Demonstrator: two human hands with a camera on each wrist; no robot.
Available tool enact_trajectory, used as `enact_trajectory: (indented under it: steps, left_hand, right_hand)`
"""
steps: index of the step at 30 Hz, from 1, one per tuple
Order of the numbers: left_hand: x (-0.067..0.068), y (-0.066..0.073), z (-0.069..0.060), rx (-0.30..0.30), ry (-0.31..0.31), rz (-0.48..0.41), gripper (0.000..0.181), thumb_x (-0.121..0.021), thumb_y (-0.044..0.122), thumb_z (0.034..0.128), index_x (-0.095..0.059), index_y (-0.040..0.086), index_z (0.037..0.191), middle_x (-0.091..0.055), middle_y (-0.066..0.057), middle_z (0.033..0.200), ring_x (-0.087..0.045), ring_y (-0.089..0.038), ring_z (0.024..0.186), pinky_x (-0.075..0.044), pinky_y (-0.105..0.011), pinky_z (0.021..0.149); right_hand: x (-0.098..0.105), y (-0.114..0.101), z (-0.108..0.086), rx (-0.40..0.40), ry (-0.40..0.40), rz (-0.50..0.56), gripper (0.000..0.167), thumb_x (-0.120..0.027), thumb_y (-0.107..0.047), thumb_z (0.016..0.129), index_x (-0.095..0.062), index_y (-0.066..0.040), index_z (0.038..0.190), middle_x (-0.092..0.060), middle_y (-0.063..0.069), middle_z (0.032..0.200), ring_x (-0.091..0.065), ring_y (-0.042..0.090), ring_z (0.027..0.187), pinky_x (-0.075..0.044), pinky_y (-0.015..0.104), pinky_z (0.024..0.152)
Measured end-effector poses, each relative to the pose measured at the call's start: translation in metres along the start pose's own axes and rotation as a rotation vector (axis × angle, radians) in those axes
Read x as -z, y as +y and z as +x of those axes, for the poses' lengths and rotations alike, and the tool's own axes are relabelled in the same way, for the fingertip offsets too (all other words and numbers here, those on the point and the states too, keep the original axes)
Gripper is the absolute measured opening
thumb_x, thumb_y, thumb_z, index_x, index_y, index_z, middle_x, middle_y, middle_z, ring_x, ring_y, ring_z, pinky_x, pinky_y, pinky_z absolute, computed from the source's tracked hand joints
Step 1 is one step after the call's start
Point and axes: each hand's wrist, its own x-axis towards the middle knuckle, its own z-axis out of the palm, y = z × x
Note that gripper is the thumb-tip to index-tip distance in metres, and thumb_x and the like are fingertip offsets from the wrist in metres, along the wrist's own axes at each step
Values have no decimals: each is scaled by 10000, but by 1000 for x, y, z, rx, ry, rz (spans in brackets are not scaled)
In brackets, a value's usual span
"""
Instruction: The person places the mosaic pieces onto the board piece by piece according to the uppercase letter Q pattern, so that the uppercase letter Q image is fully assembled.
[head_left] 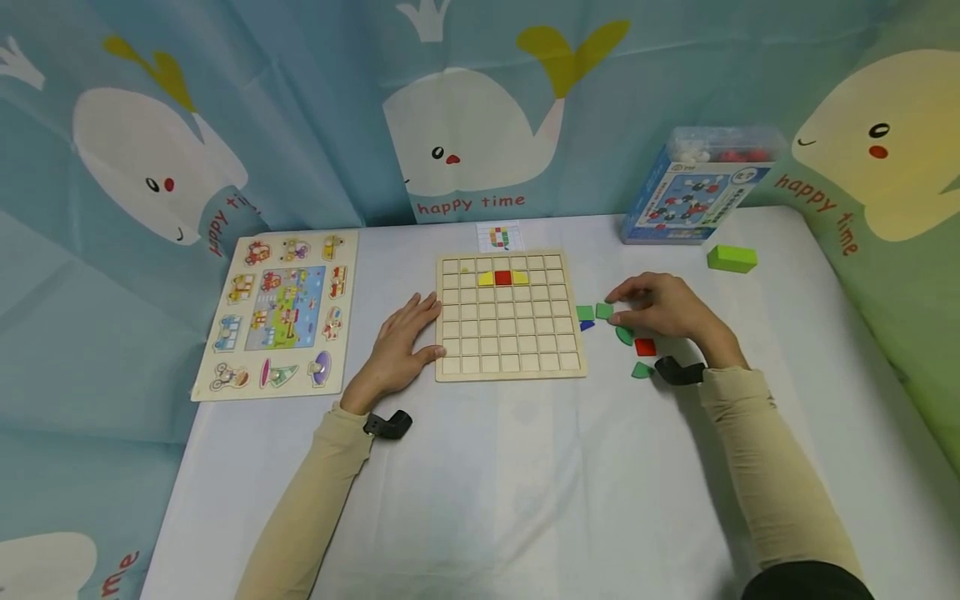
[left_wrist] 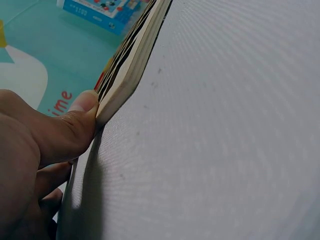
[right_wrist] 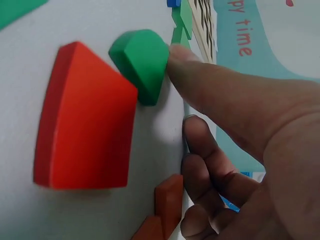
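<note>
A wooden grid board [head_left: 510,319] lies mid-table, with a red square [head_left: 503,277] between two yellow pieces in an upper row. My left hand [head_left: 398,347] rests at its left edge, fingers spread; the thumb [left_wrist: 80,117] touches the board's corner in the left wrist view. My right hand [head_left: 663,308] is right of the board, thumb and index finger parted beside a green square [head_left: 604,311]. Another green square [head_left: 585,312] and a blue piece [head_left: 587,326] lie by the board. Below the hand are green rounded pieces [right_wrist: 142,62] and a red square [right_wrist: 92,122]. Orange pieces [right_wrist: 169,205] show near the fingertips.
A small pattern card [head_left: 498,237] lies behind the board. To the left is a wooden picture puzzle [head_left: 217,333]. A blue toy box [head_left: 690,196] stands at the back right, near a light green block [head_left: 732,259]. A whale-print curtain [head_left: 315,125] hangs behind the table.
</note>
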Motion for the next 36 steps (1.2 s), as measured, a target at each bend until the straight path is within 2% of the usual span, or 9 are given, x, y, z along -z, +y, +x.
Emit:
enact_trajectory:
  steps: [5,11,18,27,36]
  left_hand:
    - [0,0,0,5,0,-2,756,-736,222,993,-383,47,1638,-271,-89,1763,-129,-319,1665,-78,-573,1334]
    - [1,0,0,2,2,-1,765,-745,213,986,-382,45,1638,-270,-93,1763,-132,-323,1664,-83,-577,1332]
    - [0,-1,-1,-4,3,-2,758,-744,205,987,-387,40,1635,-273,-98,1761,-132,-330,1663,-82,-583,1330]
    - [-1,-2,0,-9,4,2,758,-746,200,985,-388,47,1636,-276,-99,1760,-137,-328,1662,-87,-586,1329]
    - [-2,-3,0,-10,11,10,757,-747,196,983,-391,54,1636,-279,-93,1760,-139,-322,1663,-89,-584,1331]
  right_hand:
    - [-2,-3,1,18,15,-33,307,-828,-235,945,-776,-64,1194,-730,169,1153,-675,316,1042,-541,503,923]
    - [-4,-6,4,10,31,-32,310,-799,-216,965,-762,-45,1221,-719,202,1190,-674,375,1113,-536,597,985]
    - [-6,-7,7,14,37,-20,351,-842,-221,930,-768,-34,1219,-726,210,1197,-665,376,1111,-541,588,974]
    - [-9,-6,9,45,45,-34,282,-784,-152,976,-746,5,1208,-719,226,1189,-658,388,1121,-529,600,991]
    - [-12,-6,10,85,170,15,257,-716,-98,1019,-701,19,1248,-743,246,1143,-698,402,1072,-530,598,978]
